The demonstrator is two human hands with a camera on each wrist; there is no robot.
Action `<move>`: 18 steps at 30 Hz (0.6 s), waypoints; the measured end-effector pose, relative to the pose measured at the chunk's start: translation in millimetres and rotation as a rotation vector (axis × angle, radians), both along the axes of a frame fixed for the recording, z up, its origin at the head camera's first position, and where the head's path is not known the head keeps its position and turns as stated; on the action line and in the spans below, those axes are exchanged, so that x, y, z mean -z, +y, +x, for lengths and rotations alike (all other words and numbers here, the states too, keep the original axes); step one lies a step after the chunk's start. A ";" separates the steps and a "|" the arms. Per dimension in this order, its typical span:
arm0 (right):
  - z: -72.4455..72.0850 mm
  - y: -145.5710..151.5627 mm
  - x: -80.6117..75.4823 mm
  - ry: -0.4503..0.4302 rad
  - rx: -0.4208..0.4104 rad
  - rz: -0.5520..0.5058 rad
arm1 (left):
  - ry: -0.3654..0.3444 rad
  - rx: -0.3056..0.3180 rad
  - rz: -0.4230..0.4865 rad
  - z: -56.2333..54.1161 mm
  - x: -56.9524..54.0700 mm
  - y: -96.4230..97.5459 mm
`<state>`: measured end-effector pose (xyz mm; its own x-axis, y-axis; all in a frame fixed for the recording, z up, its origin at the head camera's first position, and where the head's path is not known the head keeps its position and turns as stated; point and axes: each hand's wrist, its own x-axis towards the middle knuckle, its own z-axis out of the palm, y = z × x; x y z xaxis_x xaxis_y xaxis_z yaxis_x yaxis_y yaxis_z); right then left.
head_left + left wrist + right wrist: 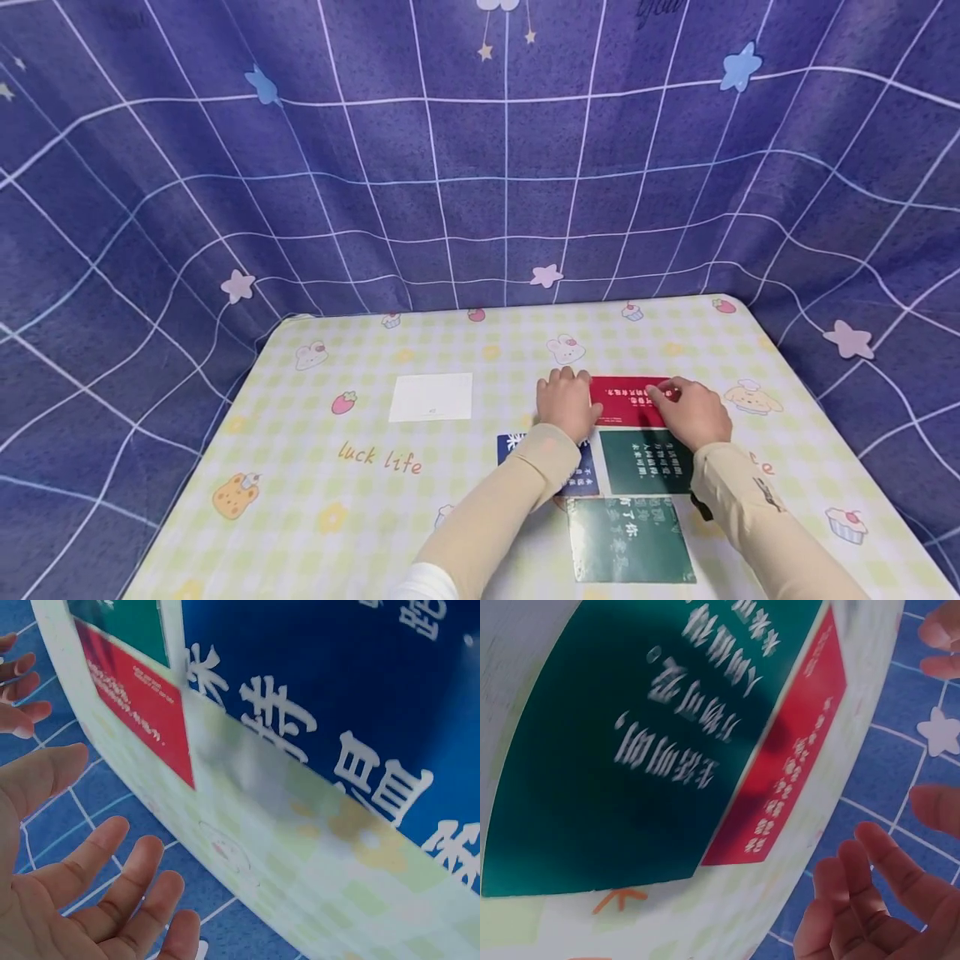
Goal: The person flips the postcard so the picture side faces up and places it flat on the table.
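Observation:
A red card (pixel 626 402) with white writing lies between my two hands on the checked tablecloth. My left hand (pixel 566 404) hovers at its left edge; in the left wrist view the fingers are spread and hold nothing. Over the card's right end is my right hand (pixel 696 410), its fingers loosely bent and no card between them in the right wrist view. Just below the red card lies a green card (pixel 645 461) with white writing. A blue card (pixel 315 690) lies partly hidden under my left forearm. Nearest to me is a glossy green card (pixel 630 542).
A white card (pixel 431 397) lies apart, left of the middle of the table. The tablecloth (pixel 300 417) carries printed cartoon figures and words. A blue curtain (pixel 465 167) with white grid lines hangs behind the table and at both sides.

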<state>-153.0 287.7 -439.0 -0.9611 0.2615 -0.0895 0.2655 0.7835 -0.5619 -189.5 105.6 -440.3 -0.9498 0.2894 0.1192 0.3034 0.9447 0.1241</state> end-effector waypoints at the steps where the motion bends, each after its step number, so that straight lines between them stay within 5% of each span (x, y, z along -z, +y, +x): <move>1: 0.5 -1.7 -0.7 0.008 -0.001 -0.005 | 0.008 0.005 -0.001 0.6 -1.6 -1.4; 18: 3.7 -37.3 -9.9 0.059 -0.039 -0.053 | 0.043 0.019 0.022 4.8 -9.9 -34.3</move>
